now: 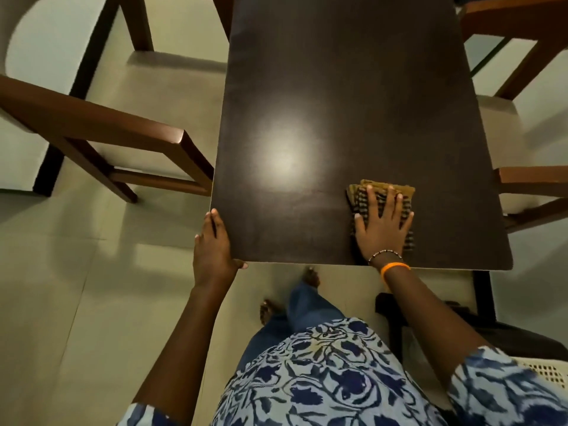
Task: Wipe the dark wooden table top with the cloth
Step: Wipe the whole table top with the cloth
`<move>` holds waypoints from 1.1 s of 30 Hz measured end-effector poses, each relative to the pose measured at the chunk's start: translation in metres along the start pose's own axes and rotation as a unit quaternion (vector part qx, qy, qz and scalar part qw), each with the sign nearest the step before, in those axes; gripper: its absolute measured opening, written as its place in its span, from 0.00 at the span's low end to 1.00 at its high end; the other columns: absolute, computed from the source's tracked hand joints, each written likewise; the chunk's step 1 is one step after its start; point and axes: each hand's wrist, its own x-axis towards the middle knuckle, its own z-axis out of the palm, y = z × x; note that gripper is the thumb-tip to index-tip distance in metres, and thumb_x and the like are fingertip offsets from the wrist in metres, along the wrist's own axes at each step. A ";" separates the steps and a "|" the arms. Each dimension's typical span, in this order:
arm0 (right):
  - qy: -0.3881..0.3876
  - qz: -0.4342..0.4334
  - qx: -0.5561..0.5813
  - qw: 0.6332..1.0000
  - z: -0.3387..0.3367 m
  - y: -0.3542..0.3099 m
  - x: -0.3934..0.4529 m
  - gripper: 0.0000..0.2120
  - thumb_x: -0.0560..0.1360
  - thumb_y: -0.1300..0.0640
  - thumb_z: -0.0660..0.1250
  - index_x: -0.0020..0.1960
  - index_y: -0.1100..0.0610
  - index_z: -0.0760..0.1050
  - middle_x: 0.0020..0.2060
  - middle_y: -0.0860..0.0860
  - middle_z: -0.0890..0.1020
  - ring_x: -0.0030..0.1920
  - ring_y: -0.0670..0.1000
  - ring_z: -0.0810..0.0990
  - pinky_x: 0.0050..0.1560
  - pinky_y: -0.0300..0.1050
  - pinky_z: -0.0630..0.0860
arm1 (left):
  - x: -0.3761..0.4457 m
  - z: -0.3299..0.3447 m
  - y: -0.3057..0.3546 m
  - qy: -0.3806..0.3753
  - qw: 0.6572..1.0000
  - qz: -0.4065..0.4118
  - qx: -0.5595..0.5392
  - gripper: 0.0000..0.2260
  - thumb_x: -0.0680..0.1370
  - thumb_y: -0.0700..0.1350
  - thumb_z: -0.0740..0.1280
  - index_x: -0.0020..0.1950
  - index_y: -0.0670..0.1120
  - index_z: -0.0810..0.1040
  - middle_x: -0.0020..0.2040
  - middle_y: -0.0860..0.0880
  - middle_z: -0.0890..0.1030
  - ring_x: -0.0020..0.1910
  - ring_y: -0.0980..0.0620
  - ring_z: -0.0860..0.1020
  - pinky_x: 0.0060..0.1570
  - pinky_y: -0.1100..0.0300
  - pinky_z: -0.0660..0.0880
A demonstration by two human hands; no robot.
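right hand (pixel 382 224) flat on cloth (pixel 381 195), table top (pixel 338 103)

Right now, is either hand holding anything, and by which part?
The left hand grips the table top at its near left corner. The right hand lies flat on the folded cloth, pressing it without gripping.

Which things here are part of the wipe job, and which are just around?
In the job:
- cloth, folded, flat under the right hand
- dark table top
- left hand, gripping the table's near left corner

Just around:
- wooden chair left of the table
- wooden chair right of it
- dark chair at near right, partly hidden by the arm
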 end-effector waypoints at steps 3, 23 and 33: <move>-0.005 -0.048 -0.007 0.999 0.011 -0.047 -0.005 0.31 0.77 0.46 0.57 0.76 0.46 0.49 0.77 0.58 0.48 0.76 0.61 0.45 0.71 0.68 0.43 | 0.001 0.001 -0.002 0.004 1.000 -0.006 -0.007 0.54 0.64 0.47 0.78 0.76 0.42 0.41 0.77 0.42 0.51 0.73 0.39 0.58 0.71 0.47 0.60; -0.064 -0.394 -0.023 0.916 0.026 -0.219 0.096 0.29 0.76 0.46 0.56 0.75 0.43 0.51 0.77 0.53 0.50 0.77 0.56 0.46 0.72 0.62 0.43 | 0.037 -0.026 -0.030 0.038 0.957 -0.109 -0.268 0.18 0.77 0.42 0.64 0.67 0.42 0.72 0.60 0.44 0.77 0.60 0.48 0.75 0.57 0.63 0.68; -0.052 -0.371 -0.023 0.927 0.025 -0.254 0.124 0.29 0.77 0.46 0.55 0.76 0.44 0.49 0.77 0.54 0.49 0.76 0.57 0.47 0.72 0.64 0.44 | 0.027 -0.019 -0.039 0.017 0.921 -0.133 -0.365 0.20 0.78 0.31 0.57 0.67 0.45 0.72 0.64 0.46 0.76 0.64 0.51 0.72 0.61 0.63 0.68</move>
